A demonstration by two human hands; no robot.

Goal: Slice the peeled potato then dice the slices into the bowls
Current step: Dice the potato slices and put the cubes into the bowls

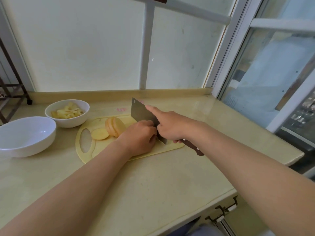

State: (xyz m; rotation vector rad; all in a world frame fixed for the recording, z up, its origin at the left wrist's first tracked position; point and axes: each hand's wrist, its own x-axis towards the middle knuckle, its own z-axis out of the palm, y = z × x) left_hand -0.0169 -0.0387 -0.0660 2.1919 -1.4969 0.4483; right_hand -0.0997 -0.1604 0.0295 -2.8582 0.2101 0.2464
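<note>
A pale cutting board (102, 154) lies on the counter. On it several potato slices (114, 126) lean together, and one slice (99, 133) lies flat to their left. My left hand (139, 138) has its fingers curled down against the cleaver's blade; what it holds is hidden under it. My right hand (167, 126) grips the cleaver (141, 112) by its brown handle, index finger stretched along the blade's spine. A white bowl (67, 114) with cut potato pieces stands behind the board. A second, bare white bowl (25, 136) sits at the left.
The beige counter (153, 181) ends at a wall with frosted panels behind and a window frame (226, 53) on the right. A dark metal rack (12, 89) stands at the far left. The counter's right edge drops off near the board.
</note>
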